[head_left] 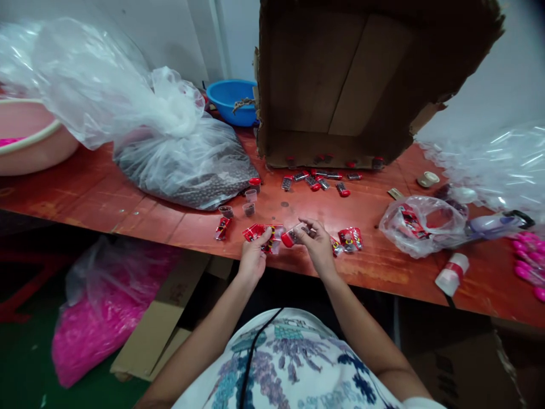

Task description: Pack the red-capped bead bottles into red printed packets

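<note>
My left hand (254,254) pinches a red printed packet (269,241) at the table's front edge. Just to its right, my right hand (315,241) holds a small clear container with a red cap (288,239), its capped end pointing at the packet. More red packets (351,239) lie right of my right hand, and another red packet (222,228) lies to the left. Small clear cups (249,209) stand behind my left hand, one with a red top (254,182). Several red-capped containers (322,183) lie in front of the carton.
A large open carton (315,74) stands at the back. Left are a plastic bag of dark beads (187,165), a blue basin (232,102) and a pale tub (42,147). Right are a clear bag (426,227), a white roll (452,275) and pink items (530,258).
</note>
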`<state>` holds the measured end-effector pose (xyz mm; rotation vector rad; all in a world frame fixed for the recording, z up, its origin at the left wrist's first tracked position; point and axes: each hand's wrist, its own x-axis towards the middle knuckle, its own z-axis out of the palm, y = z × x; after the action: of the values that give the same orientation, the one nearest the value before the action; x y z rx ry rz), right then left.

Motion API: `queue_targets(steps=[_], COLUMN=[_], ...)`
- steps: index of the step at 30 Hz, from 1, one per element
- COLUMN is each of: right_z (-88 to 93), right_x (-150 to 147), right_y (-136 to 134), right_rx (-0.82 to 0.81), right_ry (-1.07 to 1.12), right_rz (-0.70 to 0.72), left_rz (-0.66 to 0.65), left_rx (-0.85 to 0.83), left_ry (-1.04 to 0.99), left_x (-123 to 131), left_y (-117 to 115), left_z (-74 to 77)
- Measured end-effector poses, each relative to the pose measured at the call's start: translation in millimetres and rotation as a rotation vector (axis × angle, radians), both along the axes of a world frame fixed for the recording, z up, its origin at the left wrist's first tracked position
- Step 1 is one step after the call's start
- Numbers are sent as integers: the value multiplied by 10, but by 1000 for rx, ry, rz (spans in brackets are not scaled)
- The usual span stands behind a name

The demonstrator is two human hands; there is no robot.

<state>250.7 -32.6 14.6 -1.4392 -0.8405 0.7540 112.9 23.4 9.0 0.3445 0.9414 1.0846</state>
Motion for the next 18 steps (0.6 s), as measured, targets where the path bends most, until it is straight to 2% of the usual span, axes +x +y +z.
queue_targets(steps=[10, 18], right_z=[7, -4], right_x=[-33, -236], right_y=[-14, -35], right_rx=[10, 52], right_ry=[248, 577], right_rz=[-18, -91], left_rz=[-61, -64], left_rx=[192, 272], left_ry=[94, 145], left_x=[-11, -33], left_y=[-54, -64], left_z=[10, 65])
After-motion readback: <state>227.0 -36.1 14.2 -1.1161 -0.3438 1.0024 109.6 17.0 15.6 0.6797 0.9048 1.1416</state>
